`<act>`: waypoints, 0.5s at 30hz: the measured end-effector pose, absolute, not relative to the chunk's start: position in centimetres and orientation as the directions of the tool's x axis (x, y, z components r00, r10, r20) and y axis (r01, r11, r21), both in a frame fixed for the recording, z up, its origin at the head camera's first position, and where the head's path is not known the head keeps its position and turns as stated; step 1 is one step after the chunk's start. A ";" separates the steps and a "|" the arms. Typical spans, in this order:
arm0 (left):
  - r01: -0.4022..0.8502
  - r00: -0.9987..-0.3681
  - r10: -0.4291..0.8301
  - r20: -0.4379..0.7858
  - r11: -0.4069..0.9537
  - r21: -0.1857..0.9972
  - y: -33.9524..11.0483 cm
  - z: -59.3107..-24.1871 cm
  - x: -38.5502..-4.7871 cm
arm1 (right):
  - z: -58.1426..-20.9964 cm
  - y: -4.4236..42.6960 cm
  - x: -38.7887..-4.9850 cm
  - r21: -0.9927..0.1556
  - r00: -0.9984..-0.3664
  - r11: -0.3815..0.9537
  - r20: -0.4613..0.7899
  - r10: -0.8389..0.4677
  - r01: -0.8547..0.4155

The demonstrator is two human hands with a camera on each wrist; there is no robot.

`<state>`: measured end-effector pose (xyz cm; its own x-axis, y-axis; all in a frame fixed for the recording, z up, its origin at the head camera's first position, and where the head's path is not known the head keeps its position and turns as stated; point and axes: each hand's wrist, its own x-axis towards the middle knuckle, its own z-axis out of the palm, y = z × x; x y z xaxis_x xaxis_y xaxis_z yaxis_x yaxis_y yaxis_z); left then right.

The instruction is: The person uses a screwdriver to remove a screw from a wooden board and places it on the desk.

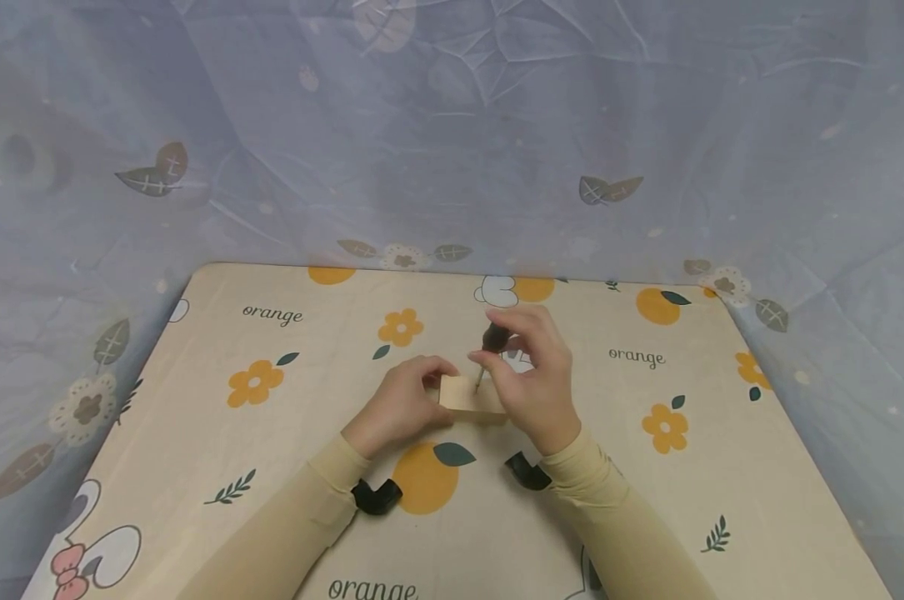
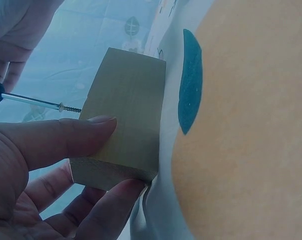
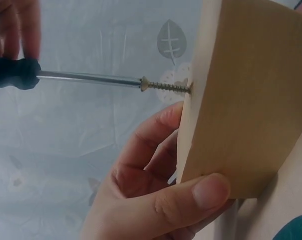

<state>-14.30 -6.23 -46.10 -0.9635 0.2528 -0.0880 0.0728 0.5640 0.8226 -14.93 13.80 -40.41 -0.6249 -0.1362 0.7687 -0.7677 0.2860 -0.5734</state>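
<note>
Evidently, we are starting a screw [image 3: 166, 87] into a wooden block [image 3: 251, 100], judging by how much thread is showing above the upper face. The next move, we are guessing, is calling for a twist of the screwdriver [image 3: 90, 76] with light downward pressure, its shaft lined up with the screw so that the tip does not slip off. Our left hand [image 1: 402, 400] is bracing the block on the tabletop [image 1: 332, 375], fingers and thumb gripping its left end, near where the screw is entering. Our right hand [image 1: 537, 375] is pinching the dark handle [image 1: 496, 337], its fingers narrowed around it, and the block is sitting below those fingers, apart from them, with shaft and screw between.
</note>
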 end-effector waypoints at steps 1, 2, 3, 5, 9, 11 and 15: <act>0.075 -0.964 0.253 -0.085 0.563 0.823 -6.2 -46.1 -14.3 | -40.4 13.8 -15.0 -0.564 -0.613 0.281 0.779 -0.132 -0.776; 0.077 -0.964 0.253 -0.083 0.562 0.823 -6.2 -46.1 -14.3 | -40.4 13.8 -15.0 -0.555 -0.603 0.278 0.787 -0.128 -0.784; 0.078 -0.964 0.252 -0.081 0.562 0.823 -6.2 -46.2 -14.3 | -40.4 13.8 -15.0 -0.547 -0.594 0.277 0.795 -0.125 -0.790; 0.078 -0.964 0.252 -0.081 0.561 0.824 -6.2 -46.2 -14.3 | -40.4 13.7 -14.9 -0.540 -0.587 0.280 0.800 -0.122 -0.794; 0.078 -0.963 0.255 -0.082 0.559 0.826 -6.2 -46.2 -14.4 | -40.4 13.6 -14.7 -0.559 -0.610 0.288 0.783 -0.125 -0.777; 0.079 -0.963 0.255 -0.080 0.558 0.826 -6.2 -46.3 -14.4 | -40.3 13.6 -14.6 -0.569 -0.622 0.289 0.771 -0.139 -0.770; 0.089 -0.964 0.256 -0.070 0.561 0.823 -6.2 -46.4 -14.5 | -40.3 13.6 -14.6 -0.574 -0.631 0.287 0.757 -0.173 -0.767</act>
<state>-14.47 -6.22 -46.38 -0.9642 0.2560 -0.0699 0.0893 0.5611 0.8229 -14.61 13.55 -40.27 -0.6307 -0.1727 0.7566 -0.7670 0.2867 -0.5740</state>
